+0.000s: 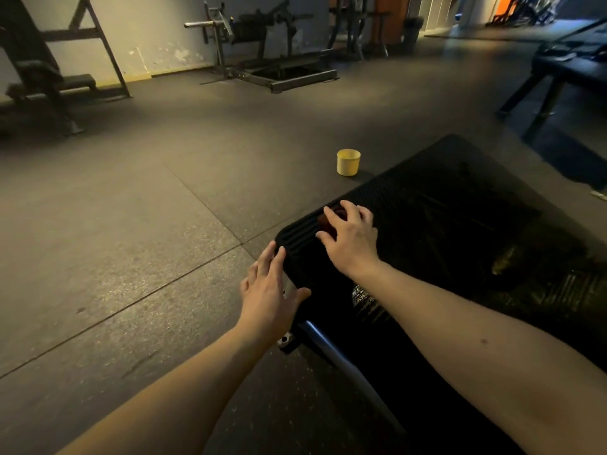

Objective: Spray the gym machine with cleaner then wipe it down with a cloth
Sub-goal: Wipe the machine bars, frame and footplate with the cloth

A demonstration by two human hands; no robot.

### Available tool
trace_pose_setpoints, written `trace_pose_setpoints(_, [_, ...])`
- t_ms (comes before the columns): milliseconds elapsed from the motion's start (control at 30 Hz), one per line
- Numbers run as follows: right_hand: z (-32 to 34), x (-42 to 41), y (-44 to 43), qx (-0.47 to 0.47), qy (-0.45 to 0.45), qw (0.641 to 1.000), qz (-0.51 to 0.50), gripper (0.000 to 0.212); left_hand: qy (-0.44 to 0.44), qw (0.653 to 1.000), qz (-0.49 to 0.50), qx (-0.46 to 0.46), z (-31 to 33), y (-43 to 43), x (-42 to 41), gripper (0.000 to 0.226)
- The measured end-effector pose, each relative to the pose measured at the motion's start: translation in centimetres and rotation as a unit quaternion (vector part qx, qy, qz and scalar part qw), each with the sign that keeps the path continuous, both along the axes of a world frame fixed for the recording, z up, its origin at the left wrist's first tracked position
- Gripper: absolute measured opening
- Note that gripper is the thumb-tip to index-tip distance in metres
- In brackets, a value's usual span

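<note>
Left hand [267, 292] lies flat, fingers straight, on the gym machine's [427, 205] near corner. At its 1 o'clock, right hand [351, 236] grips a dark-red cloth [325, 222] on the ribbed surface. Yellow cup [348, 162] stands at 12 o'clock.

right hand [351, 239] grips dark cloth [327, 222] on ribbed platform [427, 208] | left hand [266, 297] flat on its corner

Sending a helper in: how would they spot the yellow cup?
Start at the big black ribbed platform at lower right. Just off its far left edge, on the grey rubber floor, stands a small pale yellow cup, upright and open-topped. Nothing else nearby is yellow.
</note>
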State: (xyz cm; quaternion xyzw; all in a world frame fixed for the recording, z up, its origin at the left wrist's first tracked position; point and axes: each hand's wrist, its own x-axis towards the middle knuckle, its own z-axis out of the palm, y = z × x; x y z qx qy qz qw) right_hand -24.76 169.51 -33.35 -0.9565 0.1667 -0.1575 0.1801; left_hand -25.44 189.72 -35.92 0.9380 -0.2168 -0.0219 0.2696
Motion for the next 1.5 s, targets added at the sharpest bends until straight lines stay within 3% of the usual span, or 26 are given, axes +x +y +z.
trace_pose_setpoints(133, [0.4, 1.0, 0.0, 0.096, -0.073, 0.99, -0.07, 0.04, -0.004, 1.0, -0.001, -0.008, 0.0, 0.1, 0.0, 0.093])
trace_pose_setpoints(333, [-0.1, -1.8, 3.0, 0.069, -0.095, 0.98, 0.16, 0.035, -0.02, 1.0, -0.002, -0.023, -0.6, 0.3, 0.3, 0.093])
trace_pose_setpoints(400, [-0.3, -1.2, 0.1, 0.026, -0.082, 0.981, 0.175, 0.041, -0.019, 0.999, -0.007, -0.026, -0.5, 0.3, 0.3, 0.092])
trace_pose_setpoints(567, [0.0, 3.6, -5.8, 0.059, -0.06, 0.995, -0.049, 0.039, -0.014, 1.0, -0.014, -0.024, -0.5, 0.5, 0.3, 0.091])
trace_pose_setpoints(667, [0.6, 3.7, -3.4, 0.052, -0.044, 0.993, -0.098, 0.037, -0.014, 1.0, -0.011, -0.02, -0.3, 0.5, 0.2, 0.091])
trace_pose_setpoints(833, [-2.0, -3.5, 3.9, 0.046, -0.081, 0.991, 0.092, 0.037, -0.02, 1.0, -0.005, -0.021, -0.7, 0.6, 0.3, 0.093])
trace_pose_setpoints(933, [-1.9, -4.8, 1.8, 0.016, -0.063, 0.986, 0.154, 0.036, -0.032, 0.999, -0.007, -0.026, -0.7, 0.5, 0.4, 0.092])
trace_pose_setpoints(1100, [-1.8, -2.0, -7.1, 0.047, -0.027, 0.998, -0.035, 0.032, -0.043, 0.999, -0.011, 0.001, -0.2, 0.4, 0.0, 0.091])
trace_pose_setpoints(1200, [-2.8, -2.4, -5.5, 0.077, -0.048, 0.995, -0.05, 0.029, -0.05, 0.998, -0.015, 0.022, 0.2, 0.0, -0.5, 0.088])
trace_pose_setpoints(1400, [-5.3, -12.8, 3.2, 0.064, -0.068, 0.989, 0.112, 0.032, -0.07, 0.995, -0.026, 0.067, -0.4, -0.6, -1.2, 0.083])
trace_pose_setpoints(1500, [-5.8, -13.8, 1.5, 0.045, -0.068, 0.984, 0.156, 0.031, -0.087, 0.993, -0.031, 0.072, -0.5, -0.6, -1.3, 0.078])
